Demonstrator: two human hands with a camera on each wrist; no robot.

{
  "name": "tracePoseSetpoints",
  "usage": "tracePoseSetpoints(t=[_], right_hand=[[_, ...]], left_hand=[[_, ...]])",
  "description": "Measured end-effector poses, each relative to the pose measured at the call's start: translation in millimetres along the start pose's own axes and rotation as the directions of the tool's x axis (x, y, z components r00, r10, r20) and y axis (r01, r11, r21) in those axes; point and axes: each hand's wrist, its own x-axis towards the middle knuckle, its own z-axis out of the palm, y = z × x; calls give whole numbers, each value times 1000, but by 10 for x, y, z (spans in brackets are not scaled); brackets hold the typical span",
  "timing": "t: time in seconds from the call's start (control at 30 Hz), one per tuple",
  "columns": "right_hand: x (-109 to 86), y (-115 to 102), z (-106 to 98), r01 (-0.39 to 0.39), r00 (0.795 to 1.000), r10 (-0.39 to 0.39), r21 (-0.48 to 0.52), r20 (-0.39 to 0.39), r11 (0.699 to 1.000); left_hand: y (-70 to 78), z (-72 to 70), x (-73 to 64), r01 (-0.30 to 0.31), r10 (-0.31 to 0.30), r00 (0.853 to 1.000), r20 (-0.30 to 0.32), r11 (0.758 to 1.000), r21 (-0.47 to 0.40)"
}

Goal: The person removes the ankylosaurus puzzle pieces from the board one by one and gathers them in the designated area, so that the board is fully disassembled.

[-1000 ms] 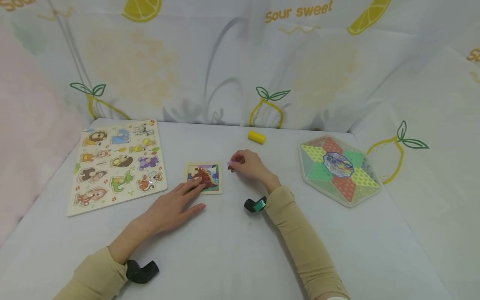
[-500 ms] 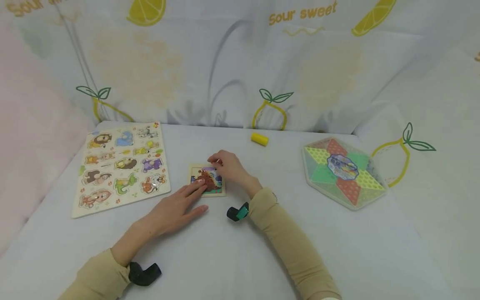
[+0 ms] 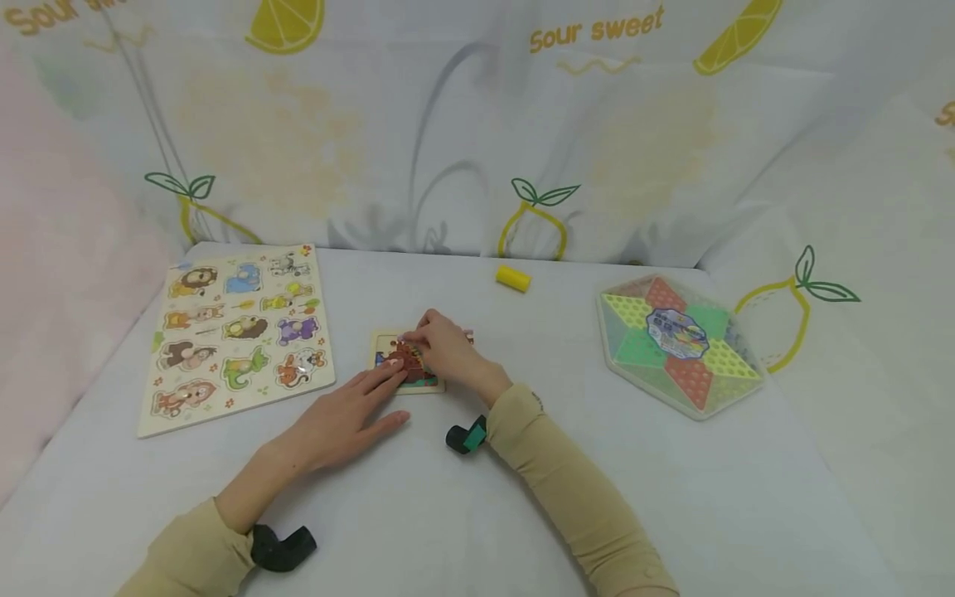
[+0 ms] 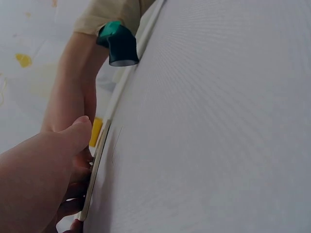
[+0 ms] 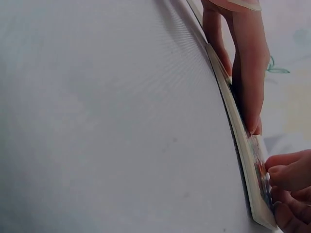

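A small wooden jigsaw puzzle (image 3: 427,385) with a reddish-brown animal picture lies on the table in the head view. My left hand (image 3: 336,419) reaches in from the left, its extended fingers resting on the picture. Over the puzzle's upper part, my right hand (image 3: 448,348) pinches a small purplish puzzle piece (image 3: 402,337) between thumb and forefinger, mostly hidden. Another reddish piece (image 3: 469,336) shows just past the right hand. The right wrist view gives the puzzle's pale edge (image 5: 238,131) side-on, with fingers of both hands above it.
An animal peg puzzle board (image 3: 239,398) lies to the left. To the right is a hexagonal Chinese checkers set (image 3: 675,344). A yellow cylinder (image 3: 513,279) lies behind the hands, near the printed curtain (image 3: 373,124).
My right hand has moved left from beside the puzzle to above it, carrying the piece, and then slightly lower over the picture. The left hand stays on the puzzle.
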Motion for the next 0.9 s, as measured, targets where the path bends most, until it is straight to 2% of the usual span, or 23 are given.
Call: tracePoseSetpoints(t=[0.2,0.43,0.6,0.9], right_hand=[[4,40,3,52,999,-52,27,-7,998],[-12,33,-27,34,999,-35,61,16,998],[-9,32,-18,16,1000,-18,44,24,999],[14,53,19,30,999,-31,9,18,999]], left_hand=[[-9,-12,8,0,0,1000,-4,1000,6],[-12,-7,3,-3,3,1000,-6,1000,8],[-11,5,-5,-6,6,1000,-10,1000,4],[-19,29,-1,-12,12,1000,-17,1000,1]])
